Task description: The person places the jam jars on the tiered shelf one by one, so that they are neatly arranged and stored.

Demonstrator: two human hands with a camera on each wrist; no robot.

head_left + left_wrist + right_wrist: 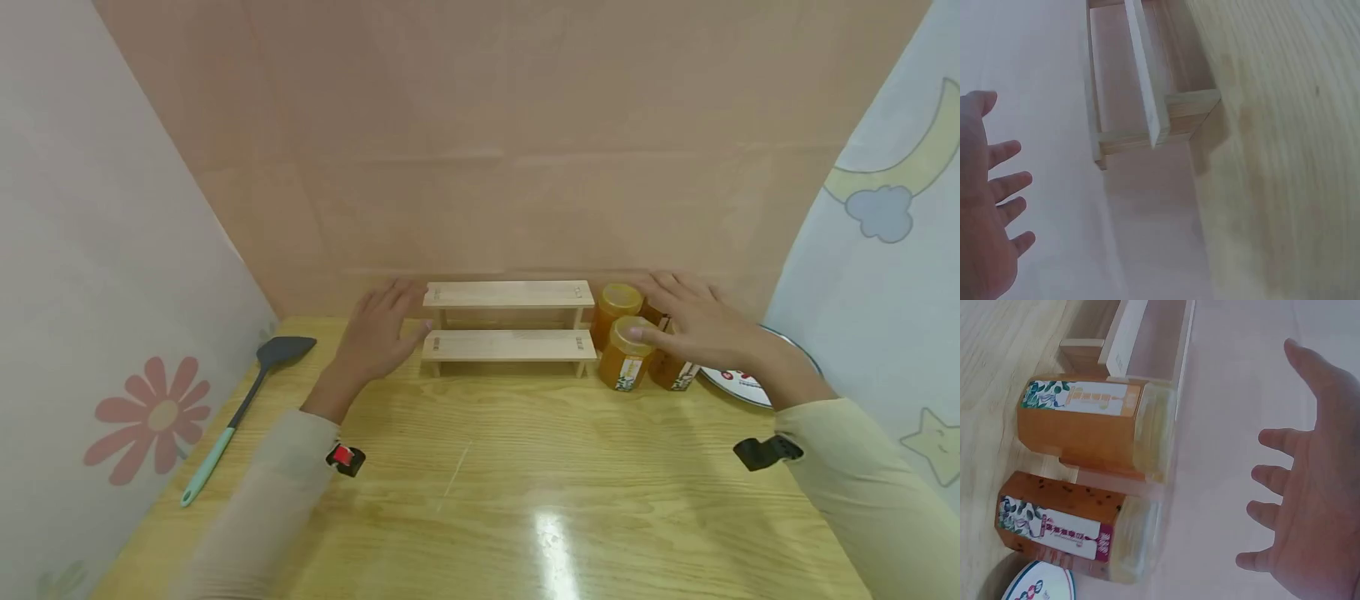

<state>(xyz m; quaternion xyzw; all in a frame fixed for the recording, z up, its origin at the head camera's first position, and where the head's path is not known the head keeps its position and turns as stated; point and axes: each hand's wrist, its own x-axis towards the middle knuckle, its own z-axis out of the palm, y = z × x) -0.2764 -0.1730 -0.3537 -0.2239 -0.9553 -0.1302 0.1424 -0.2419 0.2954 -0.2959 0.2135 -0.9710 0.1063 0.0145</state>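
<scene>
A pale wooden two-step shelf point(510, 345) stands against the back wall, with nothing on either step. To its left, my left hand point(378, 333) is held with fingers extended and grips nothing. In the left wrist view its fingers point(1010, 186) are spread, apart from the shelf end point(1160, 119). My right hand point(697, 329) hovers over several jars of amber contents with yellowish lids, partly hiding them. The front jar point(622, 367) overlaps the thumb in the head view. Viewed from the right wrist, the spread hand point(1322, 487) is apart from two labelled jars, including a seed-flecked one point(1063, 519).
A spatula point(247, 404) with a dark head and mint-green handle lies along the table's left side. Under my right forearm, a white plate point(738, 385) with a dark rim is partly covered. Cloth walls enclose the wooden table point(480, 475) at the back and both sides.
</scene>
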